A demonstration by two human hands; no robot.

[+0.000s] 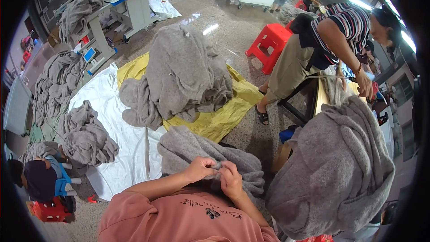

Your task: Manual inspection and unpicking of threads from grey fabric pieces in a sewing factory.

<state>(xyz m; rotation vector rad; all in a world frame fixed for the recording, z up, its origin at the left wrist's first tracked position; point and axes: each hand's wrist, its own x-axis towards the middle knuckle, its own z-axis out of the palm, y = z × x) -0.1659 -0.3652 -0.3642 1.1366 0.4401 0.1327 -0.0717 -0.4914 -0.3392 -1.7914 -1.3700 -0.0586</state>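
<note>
A grey fuzzy knit garment (192,145) lies bunched across my lap. Above it, my left hand (200,169) is closed in a pinch, thumb and fingertips on a small bit of the knit. Close against its fingertips, my right hand (231,181) is closed too, its bent fingers pinching the same spot. The two hands nearly touch; what exactly lies between the tips is too small to make out fully. At my right side rises a big pile of the same grey knitwear (331,166).
Ahead, a tall heap of grey knitwear (179,71) rests on a yellow sheet (237,103) beside a white sheet (134,157). A co-worker (345,31) bends over a table at right, near red stools (268,45). Someone sits low at left (45,177). Machine tables (134,0) stand behind.
</note>
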